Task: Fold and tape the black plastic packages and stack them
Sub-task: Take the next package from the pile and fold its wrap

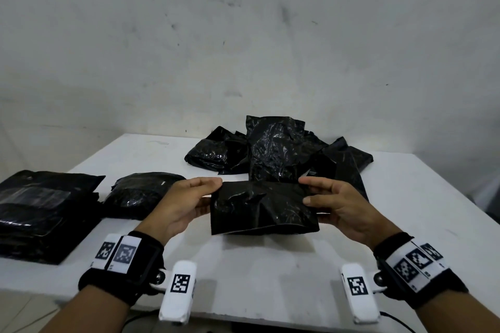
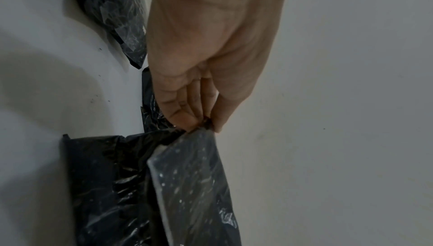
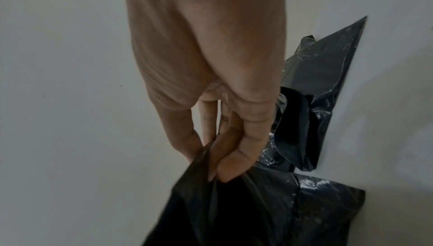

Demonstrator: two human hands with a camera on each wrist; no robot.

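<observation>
Your left hand (image 1: pixel 186 203) and right hand (image 1: pixel 335 204) pinch the package (image 1: pixel 263 208) by its top corners; looks light, floppy, slick, so grip the edges.

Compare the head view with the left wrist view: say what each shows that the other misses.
Only the head view shows the right hand pinching the held package, the flat stack at the left, and the loose pile behind. Only the left wrist view shows the left hand's fingertips pinching the package's top corner up close. Both show the left hand, the held package and the white table.
</observation>
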